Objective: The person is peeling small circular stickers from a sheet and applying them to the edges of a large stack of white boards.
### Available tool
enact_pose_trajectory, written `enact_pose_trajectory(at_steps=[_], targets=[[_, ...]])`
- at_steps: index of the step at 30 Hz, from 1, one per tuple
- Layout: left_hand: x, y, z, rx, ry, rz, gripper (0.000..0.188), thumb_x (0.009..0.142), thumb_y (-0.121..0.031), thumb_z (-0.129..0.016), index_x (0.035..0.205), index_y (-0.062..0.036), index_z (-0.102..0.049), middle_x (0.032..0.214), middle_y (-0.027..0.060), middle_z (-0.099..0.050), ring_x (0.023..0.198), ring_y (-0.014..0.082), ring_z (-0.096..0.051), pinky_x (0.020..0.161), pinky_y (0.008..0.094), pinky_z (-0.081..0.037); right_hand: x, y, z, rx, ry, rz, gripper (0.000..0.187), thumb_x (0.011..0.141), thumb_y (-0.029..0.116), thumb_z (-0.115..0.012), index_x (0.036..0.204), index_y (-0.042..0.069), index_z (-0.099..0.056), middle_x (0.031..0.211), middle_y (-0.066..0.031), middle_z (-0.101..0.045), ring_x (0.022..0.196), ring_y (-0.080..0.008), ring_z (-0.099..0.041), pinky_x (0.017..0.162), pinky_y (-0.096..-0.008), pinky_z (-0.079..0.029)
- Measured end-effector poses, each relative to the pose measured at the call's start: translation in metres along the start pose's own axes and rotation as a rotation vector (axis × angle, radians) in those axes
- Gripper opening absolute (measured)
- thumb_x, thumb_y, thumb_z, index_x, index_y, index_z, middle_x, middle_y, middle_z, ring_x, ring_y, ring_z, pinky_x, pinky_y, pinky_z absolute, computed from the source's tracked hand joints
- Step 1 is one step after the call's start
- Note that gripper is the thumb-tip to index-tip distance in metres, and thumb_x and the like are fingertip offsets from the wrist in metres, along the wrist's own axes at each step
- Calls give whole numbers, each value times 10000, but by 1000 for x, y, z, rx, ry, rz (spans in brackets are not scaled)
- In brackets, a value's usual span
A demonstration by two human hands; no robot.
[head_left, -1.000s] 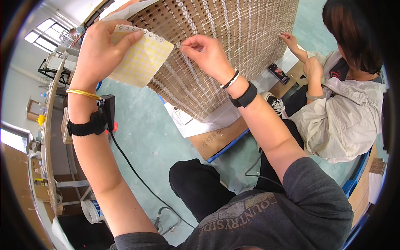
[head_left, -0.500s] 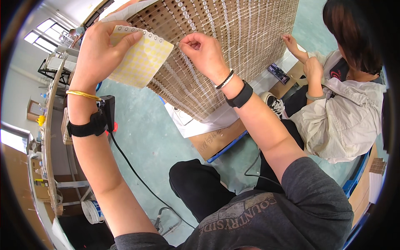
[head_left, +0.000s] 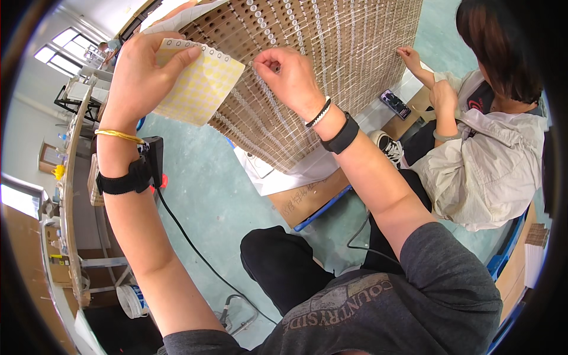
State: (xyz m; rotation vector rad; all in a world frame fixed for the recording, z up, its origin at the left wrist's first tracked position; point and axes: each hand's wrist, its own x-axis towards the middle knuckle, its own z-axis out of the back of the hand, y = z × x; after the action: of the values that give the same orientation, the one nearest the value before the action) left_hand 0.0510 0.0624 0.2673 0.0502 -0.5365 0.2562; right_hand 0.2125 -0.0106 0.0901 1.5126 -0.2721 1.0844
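Holding the sheet of small yellow round stickers up at its left edge, the left hand has thumb and fingers clamped on the paper, just left of the big brown perforated board with its rows of pale dots. The right hand rests against the board's face, thumb and forefinger pinched together at one row; whether a sticker sits between them is too small to tell. Doing this well likely means keeping the sheet close beside the working row, pressing each dot squarely on its spot and following the row in order. Further right, another person's hands work at the same board, with a small dark device lying below it on the floor.
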Motion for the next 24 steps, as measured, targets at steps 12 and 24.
enact_pose_trajectory(at_steps=[12, 24], targets=[[1, 5, 0, -31, 5, 2, 343, 762, -270, -725, 915, 34, -679, 760, 180, -663, 697, 258, -654, 679, 346, -497, -4, -3, 1, 117, 34, -139, 133, 802, 114, -684, 888, 12, -686, 823, -85, -695, 728, -144, -654, 684, -260, -517], [-1, 9, -2, 14, 11, -21, 355, 805, -294, -705, 918, 40, -668, 753, 103, -671, 675, 156, -637, 646, 290, -496, -2, 4, 4, 25, 75, -107, 162, 795, 159, -694, 879, 20, -697, 809, -98, -695, 714, -173, -659, 670, -277, -518]])
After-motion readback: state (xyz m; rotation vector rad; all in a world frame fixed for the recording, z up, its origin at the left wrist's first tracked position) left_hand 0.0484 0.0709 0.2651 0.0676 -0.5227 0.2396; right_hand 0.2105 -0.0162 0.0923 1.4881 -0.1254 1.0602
